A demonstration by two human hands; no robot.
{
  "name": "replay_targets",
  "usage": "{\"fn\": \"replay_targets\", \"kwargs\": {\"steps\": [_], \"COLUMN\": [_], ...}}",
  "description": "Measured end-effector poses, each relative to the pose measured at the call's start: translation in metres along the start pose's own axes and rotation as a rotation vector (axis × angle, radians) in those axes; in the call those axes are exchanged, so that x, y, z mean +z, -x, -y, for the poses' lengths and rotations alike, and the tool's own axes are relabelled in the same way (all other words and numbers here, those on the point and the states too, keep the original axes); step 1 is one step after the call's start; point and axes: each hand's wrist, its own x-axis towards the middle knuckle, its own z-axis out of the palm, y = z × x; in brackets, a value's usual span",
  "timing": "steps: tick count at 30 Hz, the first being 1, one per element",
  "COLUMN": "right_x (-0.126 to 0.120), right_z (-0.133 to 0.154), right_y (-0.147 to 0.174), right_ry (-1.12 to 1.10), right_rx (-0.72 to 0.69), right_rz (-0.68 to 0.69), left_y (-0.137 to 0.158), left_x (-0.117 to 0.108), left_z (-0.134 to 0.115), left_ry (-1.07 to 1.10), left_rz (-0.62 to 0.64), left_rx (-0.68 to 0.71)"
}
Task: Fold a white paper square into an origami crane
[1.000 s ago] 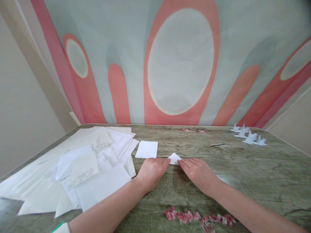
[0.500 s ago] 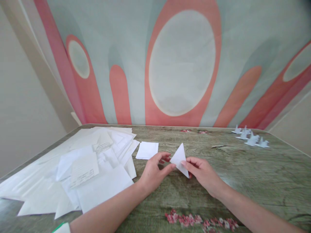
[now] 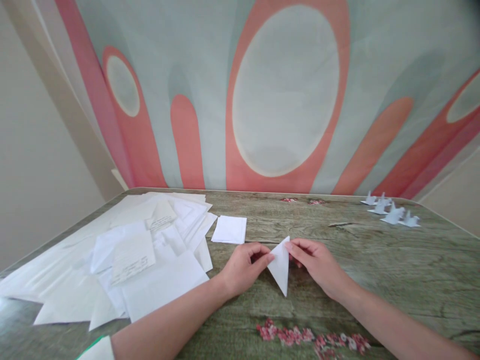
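A folded triangle of white paper (image 3: pixel 280 267) is held just above the table between my two hands, one point hanging down toward me. My left hand (image 3: pixel 249 262) pinches its left corner between thumb and fingers. On the other side, my right hand (image 3: pixel 313 257) grips the upper right corner, thumb on the near face. Beyond my left hand lies a small stack of white square paper (image 3: pixel 229 229), its edges slightly uneven.
Loose white sheets (image 3: pixel 161 272), some with writing, spread in a pile over the table's left side. Several small folded white paper birds (image 3: pixel 393 214) stand at the far right. The wood-patterned table (image 3: pixel 356 320) has printed pink flowers and meets a patterned wall covering (image 3: pixel 213 145) behind.
The paper triangle has turned, so its point now hangs downward. My left hand has closed on its left corner, and my right hand has shifted to the upper corner.
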Motion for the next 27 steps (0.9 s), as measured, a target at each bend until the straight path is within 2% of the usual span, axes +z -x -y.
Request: {"fn": "replay_targets", "kwargs": {"steps": [5,12,17,19,23,25,27], "right_x": [-0.002,-0.002,-0.002,-0.002,-0.003,-0.003,-0.002], "right_z": [-0.006,-0.010,-0.016,-0.018,-0.016,-0.014,-0.012], "right_y": [-0.003,-0.004,-0.006,-0.006,-0.003,0.000,0.003], "right_ry": [0.014,-0.005,0.017,0.096,0.461,0.619,0.690], "right_rx": [0.021,0.043,0.015,-0.078,-0.412,-0.534,-0.592], "right_rz": [-0.027,-0.043,-0.047,-0.101,-0.246,-0.230,-0.187], "left_y": [0.000,-0.003,-0.004,-0.004,-0.004,-0.003,-0.003], "left_x": [0.001,0.003,0.002,0.002,0.003,0.004,0.004], "left_z": [0.006,0.017,0.020,0.020,0.019,0.018,0.017], "left_ry": [0.023,0.057,0.078,0.083,0.083,0.089,0.094], "left_rz": [-0.015,-0.148,-0.171,-0.169,-0.171,-0.170,-0.167], "left_rx": [0.015,-0.004,0.007,0.006,0.001,0.005,0.010]}}
